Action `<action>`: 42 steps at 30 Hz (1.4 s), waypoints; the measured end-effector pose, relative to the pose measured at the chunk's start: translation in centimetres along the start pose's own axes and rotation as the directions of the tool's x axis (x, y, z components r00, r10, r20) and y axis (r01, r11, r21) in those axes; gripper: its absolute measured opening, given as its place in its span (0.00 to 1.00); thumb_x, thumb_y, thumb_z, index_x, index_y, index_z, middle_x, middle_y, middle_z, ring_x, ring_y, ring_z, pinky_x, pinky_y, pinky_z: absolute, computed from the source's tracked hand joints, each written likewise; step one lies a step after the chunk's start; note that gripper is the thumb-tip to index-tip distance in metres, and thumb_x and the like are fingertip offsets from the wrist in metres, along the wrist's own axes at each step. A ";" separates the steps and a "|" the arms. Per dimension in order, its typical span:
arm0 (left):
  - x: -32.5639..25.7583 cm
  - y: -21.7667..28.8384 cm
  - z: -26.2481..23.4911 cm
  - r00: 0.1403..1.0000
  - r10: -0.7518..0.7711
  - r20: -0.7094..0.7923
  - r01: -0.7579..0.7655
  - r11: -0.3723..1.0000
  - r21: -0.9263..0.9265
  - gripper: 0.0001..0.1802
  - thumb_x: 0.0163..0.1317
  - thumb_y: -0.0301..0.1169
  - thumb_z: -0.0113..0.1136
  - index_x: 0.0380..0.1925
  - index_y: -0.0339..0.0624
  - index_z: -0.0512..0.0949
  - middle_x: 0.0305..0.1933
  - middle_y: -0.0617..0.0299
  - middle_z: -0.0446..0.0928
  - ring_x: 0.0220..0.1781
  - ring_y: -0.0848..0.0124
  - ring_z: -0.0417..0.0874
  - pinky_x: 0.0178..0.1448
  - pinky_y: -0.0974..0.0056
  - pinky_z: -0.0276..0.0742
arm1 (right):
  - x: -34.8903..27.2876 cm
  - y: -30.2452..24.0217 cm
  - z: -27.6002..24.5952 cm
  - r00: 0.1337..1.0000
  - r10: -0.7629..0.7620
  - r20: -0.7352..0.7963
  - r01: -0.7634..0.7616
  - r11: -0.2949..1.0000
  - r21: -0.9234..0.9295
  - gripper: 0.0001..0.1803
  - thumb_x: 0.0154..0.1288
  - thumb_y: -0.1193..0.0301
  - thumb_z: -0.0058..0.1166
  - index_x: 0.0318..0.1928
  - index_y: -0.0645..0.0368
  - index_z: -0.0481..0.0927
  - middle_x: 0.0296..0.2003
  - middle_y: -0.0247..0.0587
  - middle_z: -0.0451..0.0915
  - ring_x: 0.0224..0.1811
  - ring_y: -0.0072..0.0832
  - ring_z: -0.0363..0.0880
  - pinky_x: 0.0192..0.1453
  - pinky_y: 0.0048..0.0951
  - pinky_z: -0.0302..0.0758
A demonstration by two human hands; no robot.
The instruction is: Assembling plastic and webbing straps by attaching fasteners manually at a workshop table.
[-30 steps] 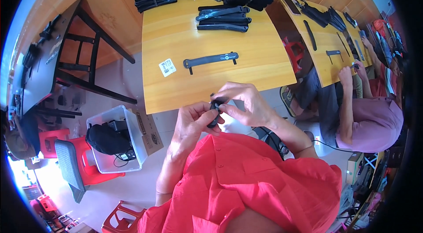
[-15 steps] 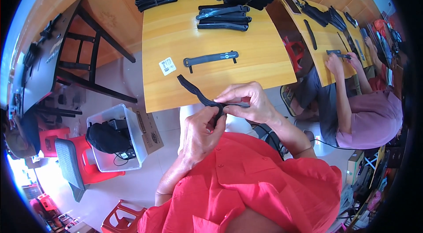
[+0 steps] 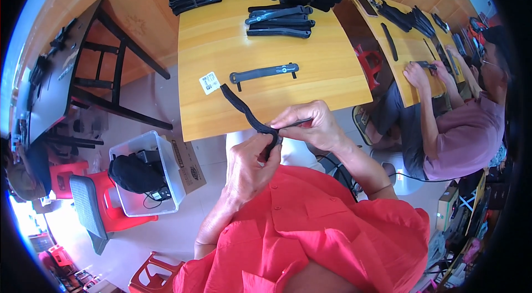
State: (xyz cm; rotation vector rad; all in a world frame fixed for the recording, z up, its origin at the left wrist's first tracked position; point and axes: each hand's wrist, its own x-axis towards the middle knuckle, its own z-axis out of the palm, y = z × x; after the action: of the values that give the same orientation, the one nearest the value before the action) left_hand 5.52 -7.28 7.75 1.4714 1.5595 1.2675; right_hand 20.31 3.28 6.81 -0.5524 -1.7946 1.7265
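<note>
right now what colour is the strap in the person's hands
Black, plain with no pattern; the strap shows clearly in the head view.

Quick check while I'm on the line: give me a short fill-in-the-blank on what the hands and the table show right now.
1. Both hands, the left hand and the right hand, hold one black ____ at the near edge of the wooden table.
2. The single black handle lies flat just to the ____ of the small white tag.
3. The white bin with the dark bundle stands on the ____.

Missing words: strap; right; floor
</note>
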 end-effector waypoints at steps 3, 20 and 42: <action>0.2 -0.3 -0.2 0.999 -0.024 0.021 0.023 1.000 0.013 0.05 0.51 0.17 0.58 0.29 0.28 0.76 0.23 0.56 0.77 0.21 0.77 0.77 0.25 0.74 0.73 | 0.1 0.4 0.3 0.998 -0.066 -0.009 0.066 0.996 -0.056 0.09 0.55 0.82 0.57 0.38 0.65 0.81 0.37 0.43 0.82 0.40 0.24 0.80 0.45 0.22 0.76; 0.9 0.1 -0.6 0.998 0.024 -0.056 -0.016 0.988 0.150 0.07 0.51 0.19 0.57 0.33 0.30 0.76 0.23 0.53 0.75 0.21 0.68 0.78 0.26 0.68 0.74 | -0.1 -1.2 2.0 0.962 -0.245 -0.120 0.149 0.840 -0.522 0.08 0.50 0.81 0.59 0.34 0.68 0.80 0.26 0.45 0.78 0.27 0.34 0.78 0.29 0.28 0.73; -0.3 -2.3 0.1 0.999 -0.039 0.021 0.038 0.998 0.058 0.04 0.50 0.19 0.57 0.27 0.31 0.74 0.20 0.52 0.70 0.16 0.66 0.70 0.22 0.66 0.66 | -0.2 0.1 2.2 0.971 -0.240 -0.009 0.182 0.761 -0.622 0.09 0.48 0.83 0.55 0.34 0.65 0.75 0.27 0.44 0.76 0.28 0.41 0.77 0.29 0.35 0.73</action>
State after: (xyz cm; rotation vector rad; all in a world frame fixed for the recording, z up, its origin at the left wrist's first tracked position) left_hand 4.87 -7.37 5.53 1.4787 1.6145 1.1900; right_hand 19.05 1.50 6.69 -0.6399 -2.2559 0.9130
